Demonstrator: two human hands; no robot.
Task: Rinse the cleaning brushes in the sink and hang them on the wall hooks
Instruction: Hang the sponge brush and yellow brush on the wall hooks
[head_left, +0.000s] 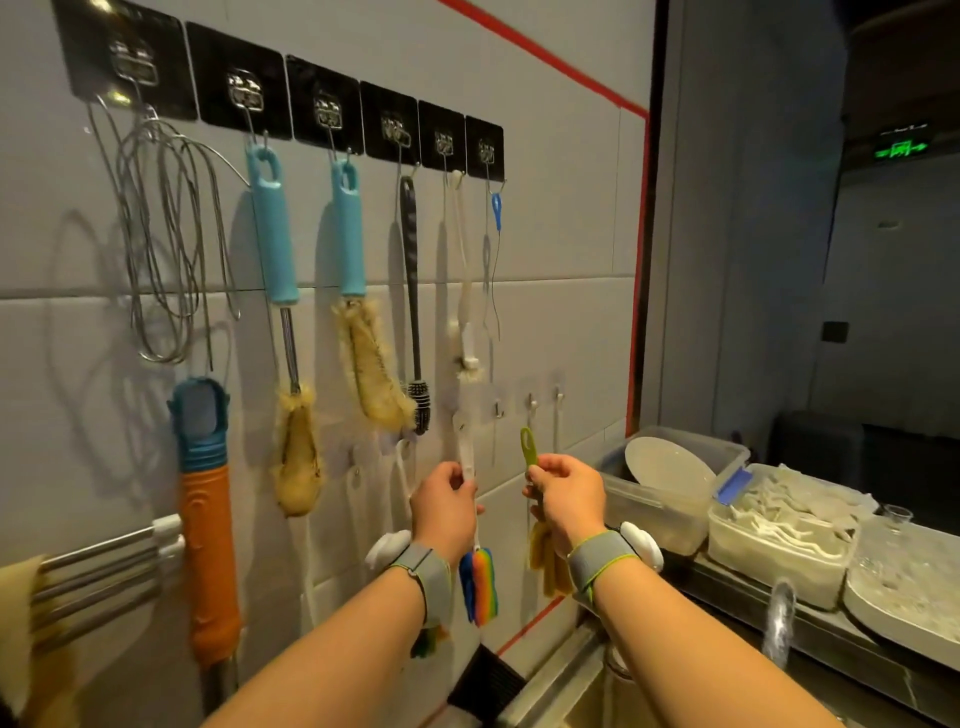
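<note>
My left hand (444, 506) grips a white-handled brush whose rainbow sponge head (479, 586) hangs below my fist; its handle tip points up at the wall. My right hand (563, 499) grips a green-handled brush (529, 449), loop end up, with its yellowish bristle head (548, 564) hanging below. Both hands are raised just under a low row of small clear wall hooks (531, 402). Above, black-backed hooks (397, 130) carry two blue-handled brushes (275, 228), a black brush (413, 291), a white brush (462, 270) and a thin blue-tipped wire brush (497, 208).
Wire whisks (166, 234) and an orange-and-teal tool (208, 519) hang at the left, above a metal rail (98, 561). At the right, clear plastic tubs (779, 535) hold a plate and utensils on a steel counter. The sink edge (561, 680) lies below my arms.
</note>
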